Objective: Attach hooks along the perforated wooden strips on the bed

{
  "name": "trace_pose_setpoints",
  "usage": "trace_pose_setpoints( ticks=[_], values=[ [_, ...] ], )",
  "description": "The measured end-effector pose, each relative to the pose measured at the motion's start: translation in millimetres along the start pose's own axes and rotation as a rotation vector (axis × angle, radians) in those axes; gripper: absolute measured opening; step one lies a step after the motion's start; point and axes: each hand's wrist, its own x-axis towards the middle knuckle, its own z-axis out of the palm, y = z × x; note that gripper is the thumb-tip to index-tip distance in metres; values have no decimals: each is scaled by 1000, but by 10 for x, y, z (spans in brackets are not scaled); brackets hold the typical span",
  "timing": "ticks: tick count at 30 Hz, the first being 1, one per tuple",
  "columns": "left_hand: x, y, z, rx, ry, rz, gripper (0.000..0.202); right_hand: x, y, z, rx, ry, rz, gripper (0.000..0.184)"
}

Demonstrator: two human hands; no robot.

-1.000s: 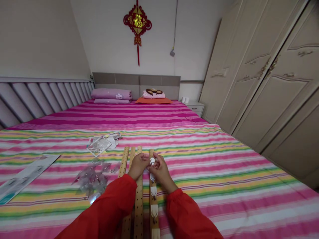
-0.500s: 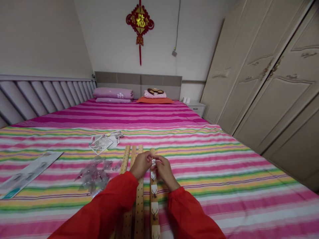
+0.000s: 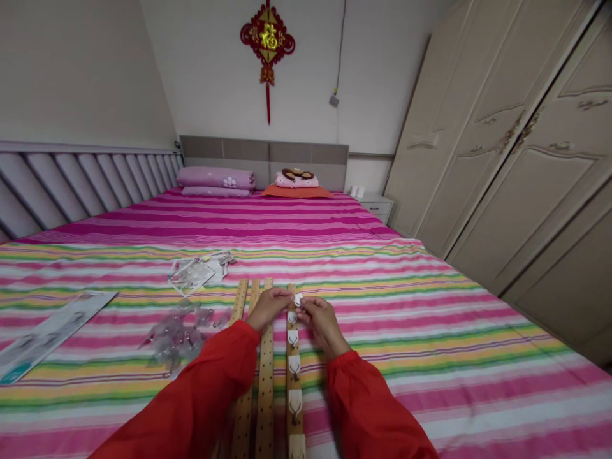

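A small white adhesive hook (image 3: 298, 299) is pinched in the fingertips of my right hand (image 3: 321, 319), just over the far end of a wooden strip (image 3: 290, 376). Close on its left is my left hand (image 3: 270, 307), thumb and fingers pressed together at the hook's edge; whatever they hold is too small to make out. Along that strip sits a row of several white hooks (image 3: 294, 366), each with a metal prong. More wooden strips with rows of holes (image 3: 266, 382) lie side by side under and beside my left forearm.
Left of the strips lies a pile of clear plastic pieces with hooks (image 3: 176, 338). Behind it are torn packets and cards (image 3: 201, 271). A long packaged item (image 3: 52, 331) rests at far left on the striped bedsheet (image 3: 454, 357). Wardrobes (image 3: 516, 146) stand along the right.
My right hand has drawn slightly right and turned, so the white hook between my fingertips shows more clearly. My left hand has shifted a little left. The view has moved slightly.
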Motion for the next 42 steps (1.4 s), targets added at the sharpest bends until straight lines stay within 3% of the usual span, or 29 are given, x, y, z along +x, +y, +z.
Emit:
trace_pose_setpoints(
  ticks=[2, 6, 11, 19, 29, 42],
  values=[
    [15, -49, 5, -102, -27, -128, 37, 43, 25, 6, -3, -4, 14, 22],
    [80, -101, 28, -144, 54, -177, 33, 138, 93, 20, -58, 29, 15, 23],
    [219, -159, 77, -64, 143, -153, 20, 268, 155, 14, -155, 65, -43, 17],
    [346, -261, 112, 52, 159, -101, 7, 382, 218, 0, -214, 105, -46, 11],
    [390, -305, 95, 200, 180, -108, 11, 421, 281, 11, -278, 139, -50, 13],
    [421, -356, 109, 229, 184, -61, 12, 512, 383, 7, -291, 169, -115, 14]
  ],
)
